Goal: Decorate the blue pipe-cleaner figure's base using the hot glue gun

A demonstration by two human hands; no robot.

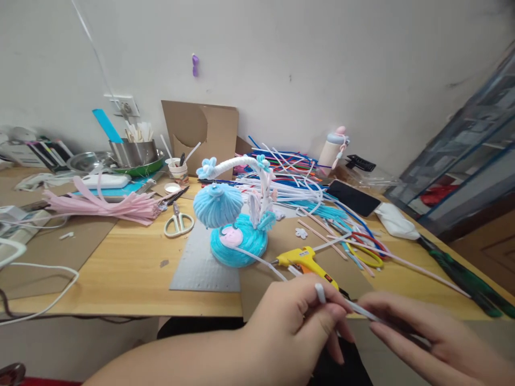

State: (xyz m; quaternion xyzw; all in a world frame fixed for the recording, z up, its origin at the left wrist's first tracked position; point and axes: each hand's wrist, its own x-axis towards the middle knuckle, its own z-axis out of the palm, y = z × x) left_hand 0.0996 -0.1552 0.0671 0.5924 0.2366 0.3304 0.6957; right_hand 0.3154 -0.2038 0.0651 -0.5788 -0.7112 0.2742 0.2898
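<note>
Low in the view, my left hand [298,327] is closed on a white pipe cleaner [364,312], whose bent end pokes up between thumb and finger. The strand runs across to my right hand [434,343], which pinches it between thumb and fingers and is slightly blurred. Just beyond my left hand lies a yellow glue gun [303,257], its nozzle pointing left. Behind that stands a lamp-shaped craft piece with a blue ribbed shade [218,205], a white arched stem [235,165] with flowers, and a round blue base [241,254] bearing a pink disc.
Bundled pipe cleaners [281,185] in several colours spread behind the lamp. White-handled scissors [179,222] and pink strips [104,202] lie left. On the right are a black phone [353,197], a white packet [397,220] and green-black pliers [458,273]. Cardboard [221,128] leans on the wall.
</note>
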